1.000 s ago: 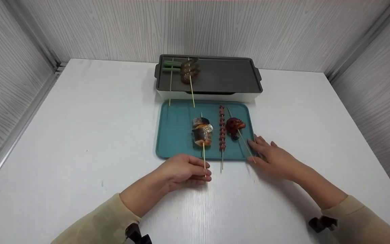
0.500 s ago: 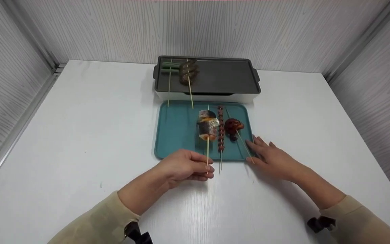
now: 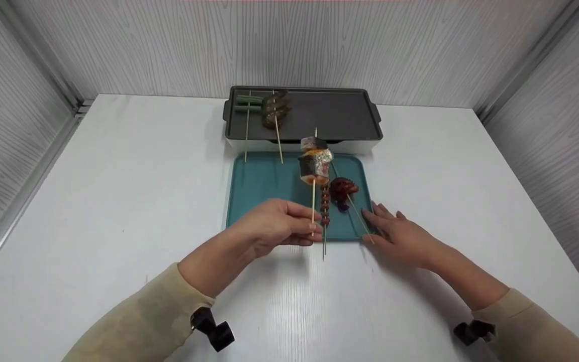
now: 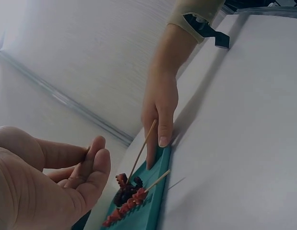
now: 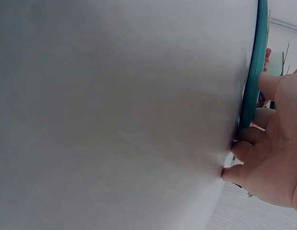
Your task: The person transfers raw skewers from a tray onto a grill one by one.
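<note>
In the head view my left hand point(image 3: 274, 226) pinches the bare lower end of a skewer of silver-skinned fish chunks point(image 3: 314, 166), raised above the teal tray point(image 3: 249, 183). The fish overlaps the grill's front edge in that view and hides part of a thin skewer of small red pieces point(image 3: 325, 206) on the tray. Beside it lies a skewer with a dark red octopus-like piece point(image 3: 344, 191). My right hand point(image 3: 404, 239) rests at the tray's front right corner, thumb by the front rim and fingers fairly straight along the side; the right wrist view shows fingertips touching the table.
Behind the tray stands a black grill plate point(image 3: 329, 115) on a white base. At its left lie a green vegetable skewer point(image 3: 249, 108) and a brown spiral-cut skewer point(image 3: 275, 109), sticks overhanging the front. Pale panels point(image 3: 319, 45) enclose the white table point(image 3: 169, 176).
My left hand has lifted the fish skewer off the tray and carried it forward and slightly right, toward the grill. The right hand has stayed at the tray's corner.
</note>
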`<control>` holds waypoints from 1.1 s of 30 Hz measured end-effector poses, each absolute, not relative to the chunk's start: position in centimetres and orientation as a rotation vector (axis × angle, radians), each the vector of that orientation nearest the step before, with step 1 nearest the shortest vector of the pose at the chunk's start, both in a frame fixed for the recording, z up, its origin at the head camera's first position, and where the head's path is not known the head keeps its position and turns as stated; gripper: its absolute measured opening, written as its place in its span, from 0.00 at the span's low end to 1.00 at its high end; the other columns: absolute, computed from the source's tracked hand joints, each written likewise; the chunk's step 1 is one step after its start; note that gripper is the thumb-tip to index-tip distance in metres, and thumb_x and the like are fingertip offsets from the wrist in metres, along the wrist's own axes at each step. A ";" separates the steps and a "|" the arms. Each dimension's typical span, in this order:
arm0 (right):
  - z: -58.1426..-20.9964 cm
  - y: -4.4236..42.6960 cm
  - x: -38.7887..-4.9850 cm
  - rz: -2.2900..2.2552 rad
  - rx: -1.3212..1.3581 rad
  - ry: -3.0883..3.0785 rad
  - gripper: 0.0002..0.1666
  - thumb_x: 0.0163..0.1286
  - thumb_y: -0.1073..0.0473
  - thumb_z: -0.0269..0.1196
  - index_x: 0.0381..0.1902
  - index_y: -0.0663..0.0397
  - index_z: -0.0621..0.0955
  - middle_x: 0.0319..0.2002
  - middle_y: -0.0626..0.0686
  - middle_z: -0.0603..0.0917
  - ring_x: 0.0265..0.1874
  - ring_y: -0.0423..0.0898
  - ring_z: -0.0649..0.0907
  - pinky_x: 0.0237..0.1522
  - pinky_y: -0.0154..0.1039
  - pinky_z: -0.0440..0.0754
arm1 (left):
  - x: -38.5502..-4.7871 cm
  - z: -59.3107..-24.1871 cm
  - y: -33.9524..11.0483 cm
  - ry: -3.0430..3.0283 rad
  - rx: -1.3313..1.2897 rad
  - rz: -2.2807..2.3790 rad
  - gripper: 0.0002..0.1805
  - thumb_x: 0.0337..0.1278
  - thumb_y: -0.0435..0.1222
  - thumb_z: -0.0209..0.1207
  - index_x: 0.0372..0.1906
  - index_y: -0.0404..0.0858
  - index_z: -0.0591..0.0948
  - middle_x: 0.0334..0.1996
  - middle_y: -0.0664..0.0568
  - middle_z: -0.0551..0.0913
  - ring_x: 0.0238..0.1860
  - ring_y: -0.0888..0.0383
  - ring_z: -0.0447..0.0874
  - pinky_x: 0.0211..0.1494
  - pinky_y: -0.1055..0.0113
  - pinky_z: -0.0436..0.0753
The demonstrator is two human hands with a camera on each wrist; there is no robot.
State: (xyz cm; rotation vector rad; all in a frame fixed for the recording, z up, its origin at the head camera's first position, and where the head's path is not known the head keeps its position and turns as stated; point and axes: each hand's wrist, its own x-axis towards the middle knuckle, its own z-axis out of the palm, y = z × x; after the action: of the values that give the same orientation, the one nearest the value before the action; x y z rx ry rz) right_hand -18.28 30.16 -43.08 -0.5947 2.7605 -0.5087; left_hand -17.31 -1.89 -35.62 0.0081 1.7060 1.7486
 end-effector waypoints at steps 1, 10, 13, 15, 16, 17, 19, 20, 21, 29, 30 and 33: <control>-43.1 30.1 -18.3 -0.511 -0.590 2.760 0.45 0.83 0.37 0.55 0.82 0.62 0.64 0.81 0.68 0.59 0.81 0.64 0.58 0.78 0.69 0.53 | -17.6 -35.4 -1.9 1.708 0.002 1.750 0.18 0.75 0.27 0.61 0.64 0.27 0.82 0.53 0.36 0.89 0.47 0.52 0.93 0.55 0.61 0.88; -43.1 29.9 -18.3 -0.510 -0.577 2.753 0.44 0.83 0.37 0.56 0.82 0.61 0.64 0.81 0.67 0.59 0.81 0.63 0.58 0.78 0.69 0.53 | -20.5 -33.6 -1.5 1.745 -0.012 1.766 0.15 0.75 0.27 0.61 0.61 0.29 0.85 0.56 0.35 0.87 0.48 0.52 0.92 0.55 0.61 0.88; -43.1 30.0 -18.3 -0.507 -0.579 2.756 0.43 0.84 0.39 0.56 0.82 0.61 0.64 0.81 0.67 0.59 0.82 0.63 0.58 0.78 0.68 0.53 | -21.5 -33.2 -1.3 1.746 -0.018 1.778 0.16 0.75 0.26 0.61 0.62 0.29 0.84 0.57 0.35 0.87 0.49 0.52 0.91 0.56 0.61 0.88; -43.0 30.0 -18.3 -0.506 -0.583 2.757 0.43 0.84 0.39 0.56 0.82 0.62 0.64 0.81 0.67 0.59 0.82 0.63 0.58 0.78 0.68 0.53 | -22.2 -32.9 -1.1 1.739 -0.019 1.788 0.16 0.76 0.26 0.60 0.63 0.28 0.83 0.58 0.34 0.86 0.51 0.51 0.91 0.57 0.61 0.87; -43.0 30.0 -18.3 -0.506 -0.583 2.758 0.43 0.84 0.39 0.56 0.82 0.62 0.64 0.81 0.67 0.59 0.82 0.63 0.58 0.78 0.68 0.53 | -22.5 -32.8 -1.0 1.735 -0.020 1.794 0.17 0.76 0.26 0.60 0.64 0.28 0.83 0.58 0.34 0.86 0.52 0.50 0.91 0.57 0.61 0.87; -43.0 30.0 -18.3 -0.507 -0.585 2.759 0.43 0.84 0.39 0.56 0.82 0.62 0.64 0.81 0.68 0.59 0.82 0.63 0.58 0.78 0.68 0.53 | -22.9 -32.8 -0.9 1.734 -0.022 1.799 0.17 0.76 0.26 0.60 0.64 0.28 0.82 0.58 0.34 0.86 0.53 0.49 0.90 0.57 0.61 0.87; -43.0 30.0 -18.3 -0.504 -0.586 2.759 0.43 0.84 0.40 0.56 0.82 0.62 0.64 0.81 0.68 0.59 0.82 0.63 0.58 0.78 0.69 0.53 | -23.6 -32.7 -0.8 1.726 -0.024 1.807 0.19 0.77 0.26 0.59 0.66 0.28 0.81 0.59 0.35 0.86 0.56 0.48 0.89 0.58 0.61 0.86; -43.0 30.0 -18.3 -0.500 -0.585 2.759 0.43 0.84 0.39 0.56 0.82 0.62 0.64 0.81 0.67 0.59 0.82 0.63 0.58 0.78 0.69 0.53 | -23.9 -32.6 -0.7 1.724 -0.021 1.805 0.19 0.77 0.26 0.59 0.67 0.28 0.80 0.60 0.35 0.85 0.58 0.48 0.88 0.59 0.61 0.86; -43.0 30.0 -18.3 -0.497 -0.584 2.760 0.43 0.84 0.40 0.56 0.82 0.62 0.64 0.81 0.67 0.60 0.82 0.63 0.58 0.78 0.69 0.53 | -24.3 -32.6 -0.6 1.723 -0.018 1.803 0.20 0.77 0.26 0.58 0.68 0.28 0.80 0.61 0.36 0.85 0.59 0.48 0.87 0.59 0.62 0.86; -43.1 30.0 -18.2 -0.494 -0.574 2.761 0.43 0.84 0.39 0.56 0.82 0.61 0.64 0.81 0.66 0.60 0.82 0.62 0.58 0.78 0.68 0.53 | -27.0 -32.7 0.4 1.718 -0.070 1.824 0.19 0.77 0.26 0.58 0.67 0.28 0.80 0.61 0.37 0.84 0.59 0.49 0.87 0.60 0.61 0.85; -43.0 30.0 -18.2 -0.495 -0.572 2.760 0.43 0.84 0.39 0.56 0.82 0.61 0.64 0.81 0.66 0.60 0.82 0.62 0.58 0.78 0.68 0.53 | -27.3 -32.8 0.5 1.718 -0.079 1.827 0.19 0.77 0.26 0.58 0.67 0.28 0.80 0.61 0.37 0.85 0.59 0.50 0.87 0.60 0.61 0.85; -43.0 30.0 -18.2 -0.495 -0.565 2.756 0.43 0.84 0.38 0.56 0.82 0.61 0.64 0.81 0.66 0.60 0.82 0.62 0.57 0.78 0.68 0.53 | -28.2 -32.8 1.0 1.711 -0.103 1.834 0.19 0.78 0.25 0.57 0.68 0.29 0.79 0.61 0.39 0.85 0.60 0.50 0.86 0.61 0.61 0.85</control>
State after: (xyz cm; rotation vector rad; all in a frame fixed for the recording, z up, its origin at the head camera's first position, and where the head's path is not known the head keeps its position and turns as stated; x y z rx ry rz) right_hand -18.22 30.03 -43.01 -0.5655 2.7565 -0.4954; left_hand -28.16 0.95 -32.82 -0.1030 1.7105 1.8338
